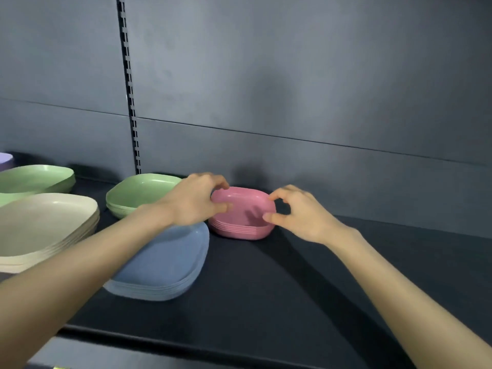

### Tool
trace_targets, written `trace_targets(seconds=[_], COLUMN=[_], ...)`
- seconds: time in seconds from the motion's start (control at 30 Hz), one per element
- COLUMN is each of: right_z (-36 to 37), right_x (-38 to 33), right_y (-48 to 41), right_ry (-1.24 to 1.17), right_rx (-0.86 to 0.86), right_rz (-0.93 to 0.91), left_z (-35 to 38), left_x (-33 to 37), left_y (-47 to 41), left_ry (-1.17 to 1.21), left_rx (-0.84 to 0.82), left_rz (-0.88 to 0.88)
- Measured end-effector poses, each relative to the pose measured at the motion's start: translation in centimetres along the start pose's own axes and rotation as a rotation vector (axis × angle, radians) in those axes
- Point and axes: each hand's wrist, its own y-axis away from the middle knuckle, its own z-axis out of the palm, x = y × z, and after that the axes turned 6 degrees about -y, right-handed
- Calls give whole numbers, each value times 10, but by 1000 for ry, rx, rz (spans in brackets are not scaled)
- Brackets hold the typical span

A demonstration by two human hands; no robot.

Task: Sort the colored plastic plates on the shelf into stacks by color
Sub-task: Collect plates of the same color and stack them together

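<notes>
A stack of pink plates (pixel 241 209) stands on the dark shelf (pixel 292 288) near the back wall. My left hand (pixel 197 199) grips the stack's left rim, with fingers curled over the edge. On the right rim, my right hand (pixel 298 211) pinches with thumb and forefinger. A stack of blue plates (pixel 170 262) lies in front and to the left, partly under my left forearm. Behind it sits a small green stack (pixel 138 193). A cream stack (pixel 45 225) and a larger green stack (pixel 34 179) are at the far left.
A purple item (pixel 5 159) peeks in at the left edge behind the green plates. The grey back panel (pixel 292 89) with a slotted upright (pixel 130 102) closes off the rear. The shelf's front lip (pixel 186 342) runs below my arms.
</notes>
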Motion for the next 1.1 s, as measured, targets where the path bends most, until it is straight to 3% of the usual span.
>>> trace_targets(seconds=[0.17, 0.4, 0.9, 1.03, 1.1], right_z=[18, 30, 3, 4, 5], right_x=[15, 23, 43, 41, 40], right_y=[2, 6, 111, 130, 130], right_ry=[-44, -55, -71, -253, -422], right_rx=[-89, -95, 30, 103, 161], right_rz=[-87, -105, -43, 18, 68], left_z=[12, 25, 46, 56, 63], left_x=[4, 6, 71, 74, 77], left_y=[5, 3, 56, 74, 83], left_ry=[7, -46, 49, 205, 362], left_rx=[-198, -251, -54, 81, 140], left_rz=[-54, 6, 211, 196, 91])
